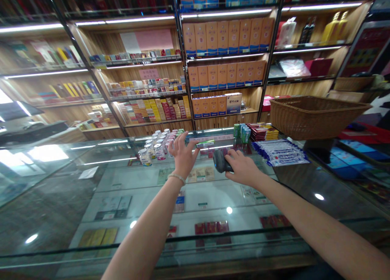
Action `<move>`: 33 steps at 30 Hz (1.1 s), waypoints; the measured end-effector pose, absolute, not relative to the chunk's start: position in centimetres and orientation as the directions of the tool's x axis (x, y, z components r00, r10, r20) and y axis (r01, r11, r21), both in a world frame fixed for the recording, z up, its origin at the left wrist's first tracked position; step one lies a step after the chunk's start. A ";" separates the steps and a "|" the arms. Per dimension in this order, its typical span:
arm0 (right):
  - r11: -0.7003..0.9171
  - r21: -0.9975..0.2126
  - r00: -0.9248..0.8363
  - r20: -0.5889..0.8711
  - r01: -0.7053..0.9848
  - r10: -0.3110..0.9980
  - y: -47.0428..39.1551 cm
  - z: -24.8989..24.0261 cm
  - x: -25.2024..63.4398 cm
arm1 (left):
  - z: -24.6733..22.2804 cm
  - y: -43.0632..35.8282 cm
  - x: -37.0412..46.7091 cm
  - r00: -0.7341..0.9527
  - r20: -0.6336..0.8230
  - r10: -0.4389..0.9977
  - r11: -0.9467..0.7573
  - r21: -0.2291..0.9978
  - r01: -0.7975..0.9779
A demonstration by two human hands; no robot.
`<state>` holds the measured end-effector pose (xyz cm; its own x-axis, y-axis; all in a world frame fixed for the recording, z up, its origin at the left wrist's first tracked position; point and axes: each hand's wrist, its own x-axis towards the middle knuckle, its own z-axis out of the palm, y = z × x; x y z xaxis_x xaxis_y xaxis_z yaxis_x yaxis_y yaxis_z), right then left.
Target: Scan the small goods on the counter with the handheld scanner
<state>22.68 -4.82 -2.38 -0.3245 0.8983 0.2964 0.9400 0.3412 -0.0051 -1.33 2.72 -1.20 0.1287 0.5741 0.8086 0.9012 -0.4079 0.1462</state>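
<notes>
My right hand (pixel 243 168) is wrapped round a dark handheld barcode scanner (pixel 220 161), whose head points left over the glass counter. To its left is my left hand (pixel 183 156), with a beaded bracelet at the wrist. A slim green-and-white packet (pixel 206 143) extends right from its thumb and finger, which seem to pinch its end. The packet is level, above and apart from the scanner head. Just left of my left hand stand several small white containers (pixel 159 151) in rows on the glass.
The glass counter (pixel 143 202) shows packs on shelves beneath it. To the right lie blue-and-white packets (pixel 280 152), green cans (pixel 243 133), red boxes (pixel 258 131) and a wicker basket (pixel 304 119). Shelves of orange boxes (pixel 225 38) line the back wall.
</notes>
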 end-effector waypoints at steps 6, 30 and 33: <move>0.366 -0.023 -0.345 0.279 0.930 0.896 -4.8 -2.4 22.9 | -1.3 2.7 -1.3 0.126 0.808 0.575 -0.417 0.157 0.895; 0.507 -0.296 -0.269 0.580 0.809 0.769 3.4 3.1 22.7 | -0.4 1.8 -0.5 0.092 0.832 0.546 -0.449 0.198 0.871; 0.493 -0.324 -0.240 0.582 0.808 0.777 3.1 2.8 22.1 | -0.5 1.9 -0.7 0.108 0.836 0.538 -0.449 0.176 0.876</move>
